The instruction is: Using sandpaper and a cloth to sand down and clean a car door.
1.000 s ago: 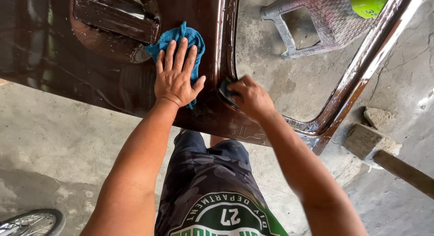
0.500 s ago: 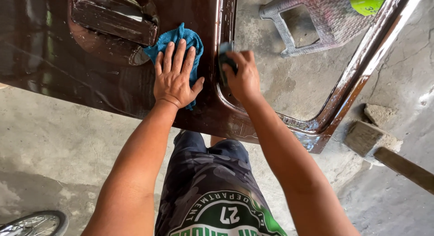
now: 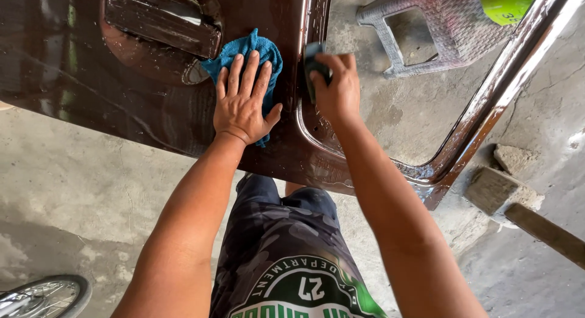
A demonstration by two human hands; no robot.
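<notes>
**Hands on a wet brown car door**

Your left hand (image 3: 245, 104) lies flat, fingers spread, on a blue cloth (image 3: 256, 53) (12 o'clock of your wrist). Your right hand (image 3: 337, 89) grips a dark sanding pad (image 3: 314, 65) against the window frame (image 3: 311, 120) at 1 o'clock.

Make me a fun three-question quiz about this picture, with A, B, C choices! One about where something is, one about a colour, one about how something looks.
1. Where does the left hand rest?
A. on the blue cloth
B. on the bicycle wheel
C. on the stool

2. What colour is the car door panel?
A. white
B. dark brown
C. yellow

3. How does the panel's surface look?
A. dusty and dry
B. covered in paper
C. wet and shiny

Answers:
1. A, the flat palm presses the cloth onto the panel.
2. B, the whole panel and its window frame are glossy brown.
3. C, droplets and reflections show, while the right hand presses a dark pad against the frame edge.
</notes>
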